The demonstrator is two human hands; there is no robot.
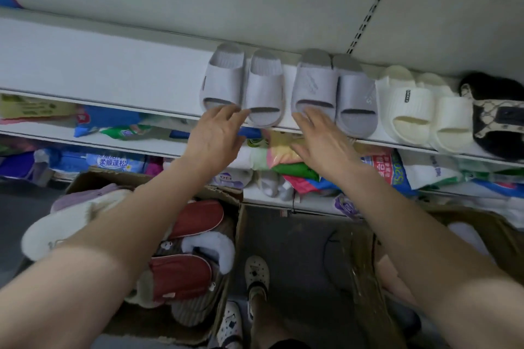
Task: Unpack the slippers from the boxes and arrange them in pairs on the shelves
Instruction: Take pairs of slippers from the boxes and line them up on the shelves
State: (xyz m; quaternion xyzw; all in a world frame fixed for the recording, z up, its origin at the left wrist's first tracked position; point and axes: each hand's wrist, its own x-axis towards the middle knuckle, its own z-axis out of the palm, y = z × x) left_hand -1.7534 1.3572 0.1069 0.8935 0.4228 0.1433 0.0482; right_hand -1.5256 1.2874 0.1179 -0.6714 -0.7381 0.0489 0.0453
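Note:
On the white shelf [113, 71] stand several pairs of slippers, toes toward me: a pale lilac pair [243, 85], a grey-lilac pair [334, 91], a cream pair [422, 110] and a black patterned one [499, 113] at the right edge. My left hand [215, 133] reaches up with straight fingers touching the toes of the pale lilac pair. My right hand [320, 142] lies flat with its fingertips at the toe of the left grey-lilac slipper. Below left, an open cardboard box [158, 329] holds red, white furry and striped slippers [184, 272].
Lower shelves [85, 144] are packed with colourful bagged goods. A second cardboard box [365, 278] stands at the lower right. My feet in white clogs [255, 275] stand on the dark floor between the boxes. The shelf's left part is bare.

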